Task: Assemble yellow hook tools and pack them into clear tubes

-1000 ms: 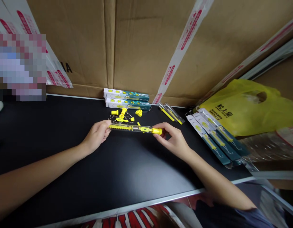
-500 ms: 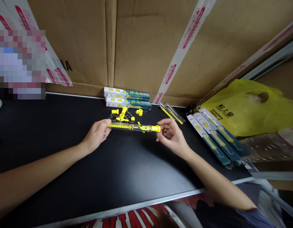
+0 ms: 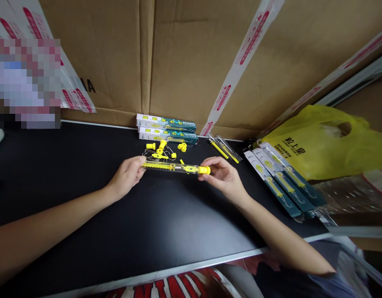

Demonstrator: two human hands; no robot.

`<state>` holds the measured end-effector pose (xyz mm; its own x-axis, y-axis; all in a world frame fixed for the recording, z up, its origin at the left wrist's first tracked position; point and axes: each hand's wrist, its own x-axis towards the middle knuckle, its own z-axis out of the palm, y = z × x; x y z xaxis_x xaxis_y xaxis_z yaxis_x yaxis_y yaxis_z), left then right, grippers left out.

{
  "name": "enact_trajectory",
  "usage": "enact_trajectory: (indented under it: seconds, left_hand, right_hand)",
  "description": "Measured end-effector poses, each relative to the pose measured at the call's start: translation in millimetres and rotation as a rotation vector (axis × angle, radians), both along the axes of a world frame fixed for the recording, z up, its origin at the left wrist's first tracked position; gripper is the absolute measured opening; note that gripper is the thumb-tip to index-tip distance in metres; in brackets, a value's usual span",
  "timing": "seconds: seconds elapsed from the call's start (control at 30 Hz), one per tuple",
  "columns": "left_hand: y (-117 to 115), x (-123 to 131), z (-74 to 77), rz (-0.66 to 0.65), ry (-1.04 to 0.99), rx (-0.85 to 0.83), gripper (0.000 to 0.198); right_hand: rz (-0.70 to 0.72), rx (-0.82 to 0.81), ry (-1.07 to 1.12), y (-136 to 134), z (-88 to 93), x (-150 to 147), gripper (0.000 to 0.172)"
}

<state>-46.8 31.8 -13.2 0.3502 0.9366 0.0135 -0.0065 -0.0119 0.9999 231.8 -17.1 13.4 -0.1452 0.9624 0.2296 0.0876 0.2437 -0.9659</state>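
A clear-tubed spring scale (image 3: pixel 166 166) with a yellow scale strip and a yellow end cap lies level in the air above the black tabletop. My left hand (image 3: pixel 129 173) pinches its left end between thumb and fingers. At the other end, my right hand (image 3: pixel 221 176) has thumb and fingertips on the yellow cap (image 3: pixel 204 170). Just behind the tube are loose yellow caps (image 3: pixel 162 144), metal hooks (image 3: pixel 149 155) and small yellow plastic parts (image 3: pixel 160 156). Another cluster of yellow pieces (image 3: pixel 182 147) sits slightly to the right.
Two printed boxes (image 3: pixel 168 134) lie against the cardboard wall (image 3: pixel 185 62). Clear tubes with yellow strips (image 3: pixel 223 149) rest right of them. Several more boxes (image 3: pixel 279 182) and a yellow plastic bag (image 3: pixel 327 142) occupy the right side. The black tabletop (image 3: pixel 147 231) has a pale front edge.
My right hand has moved slightly left, and its thumb and fingers have closed onto the yellow cap. My left hand keeps its hold on the spring scale.
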Motion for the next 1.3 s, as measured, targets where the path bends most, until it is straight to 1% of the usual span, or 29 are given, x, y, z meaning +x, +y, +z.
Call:
enact_trajectory:
  seconds: [0.13, 0.3, 0.47, 0.8, 0.93, 1.03, 1.17, 1.3]
  left_hand:
    - [-0.8, 0.8, 1.1, 0.004, 0.007, 0.008, 0.033]
    - [-1.6, 1.1, 2.3, 0.005, 0.014, 0.013, 0.033]
    - [-2.5, 1.5, 3.0, -0.018, 0.023, 0.021, 0.033]
    - [-5.2, 2.1, 5.1, -0.051, 0.036, 0.055, 0.032]
    - [-6.9, 2.8, 6.0, -0.047, 0.043, 0.055, 0.032]
    - [-8.4, 3.5, 6.3, -0.063, 0.063, 0.077, 0.032]
    - [-9.7, 4.4, 6.2, -0.081, 0.075, 0.106, 0.033]
    - [-8.5, 3.2, 3.1, -0.094, 0.111, 0.135, 0.034]
  right_hand:
    - [-0.035, 0.018, -0.022, -3.3, 2.5, 1.2, 0.036]
    - [-0.048, 0.067, -0.073, -4.8, 3.6, 4.8, 0.032]
    - [-0.040, 0.017, -0.090, -2.7, 2.8, 6.2, 0.033]
    - [0.003, -0.038, -0.103, -6.4, 5.8, 1.2, 0.029]
    - [-0.003, -0.048, -0.125, -7.5, 6.1, 0.1, 0.030]
    - [0.016, -0.069, -0.139, -8.5, 3.7, -2.1, 0.032]
    - [0.092, -0.112, -0.126, -8.6, -3.8, -5.3, 0.031]
    - [0.085, -0.139, -0.086, -6.3, -9.6, -5.3, 0.031]
